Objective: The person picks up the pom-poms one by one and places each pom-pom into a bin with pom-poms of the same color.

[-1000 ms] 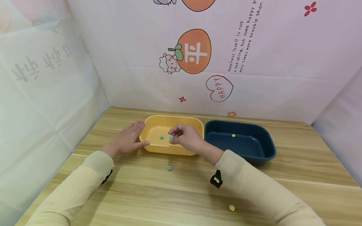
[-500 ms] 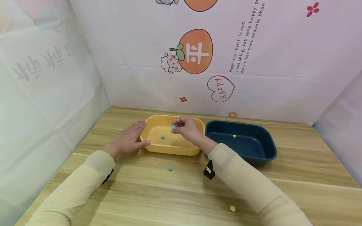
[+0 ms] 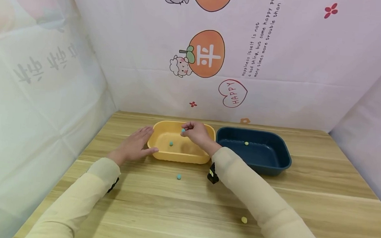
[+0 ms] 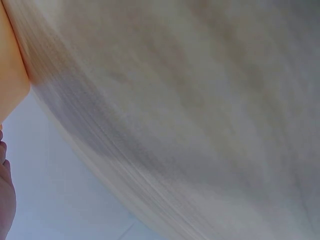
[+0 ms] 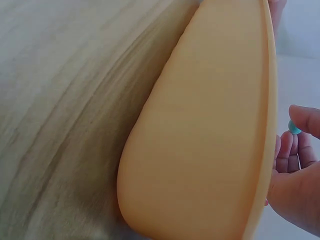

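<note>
Blue bead [image 3: 183,131] held over the yellow tub [image 3: 175,157]

Clock directions follow the head view. The right grip [image 3: 198,132] pinches the bead above the 12 o'clock half of the yellow tub; the right wrist view shows it higher than the rim. Over the last second this grip has shifted toward 12 o'clock without letting go, so the bead's placing is judged unfinished. The left grip [image 3: 134,144] lies, fingers extended, at the tub's 9 o'clock end. A second blue bead [image 3: 171,143] rests inside, toward 9 o'clock; a third blue bead [image 3: 179,177] lies on the bench [image 3: 158,211] at 6 o'clock. The navy tub [image 3: 256,165], at 3 o'clock, contains one yellow bead [image 3: 246,143]; a loose yellow bead [image 3: 244,220] lies at its 6 o'clock.
</note>
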{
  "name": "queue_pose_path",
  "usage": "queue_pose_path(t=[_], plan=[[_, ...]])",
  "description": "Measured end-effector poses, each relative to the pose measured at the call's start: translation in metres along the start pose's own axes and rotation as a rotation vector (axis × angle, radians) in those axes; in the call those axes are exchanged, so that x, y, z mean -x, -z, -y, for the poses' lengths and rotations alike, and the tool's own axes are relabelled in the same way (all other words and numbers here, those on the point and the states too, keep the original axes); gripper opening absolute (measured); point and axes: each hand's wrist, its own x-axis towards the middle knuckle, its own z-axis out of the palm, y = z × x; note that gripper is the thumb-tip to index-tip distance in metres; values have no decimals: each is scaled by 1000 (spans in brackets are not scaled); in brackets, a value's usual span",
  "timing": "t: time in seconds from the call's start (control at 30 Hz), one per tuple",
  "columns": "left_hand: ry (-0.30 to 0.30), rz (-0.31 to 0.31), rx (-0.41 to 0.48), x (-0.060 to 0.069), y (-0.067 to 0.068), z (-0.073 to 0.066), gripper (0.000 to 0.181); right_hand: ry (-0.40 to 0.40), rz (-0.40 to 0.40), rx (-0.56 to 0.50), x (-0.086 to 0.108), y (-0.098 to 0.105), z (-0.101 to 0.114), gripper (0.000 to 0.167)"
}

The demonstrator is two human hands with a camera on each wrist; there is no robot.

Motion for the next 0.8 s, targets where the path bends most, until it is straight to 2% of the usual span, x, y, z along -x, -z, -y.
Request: queue_pose_path(t=[0.37, 0.53, 0.8], plan=[[-9, 2, 7, -1, 0, 0, 92, -15, -39, 26, -12, -7, -4, 28], [-19, -19, 18, 0, 0, 1, 92, -16, -50, 33, -14, -9, -7, 26], [-17, -16, 8, 0, 1, 0, 91, -20, -52, 39, -16, -9, -7, 27]])
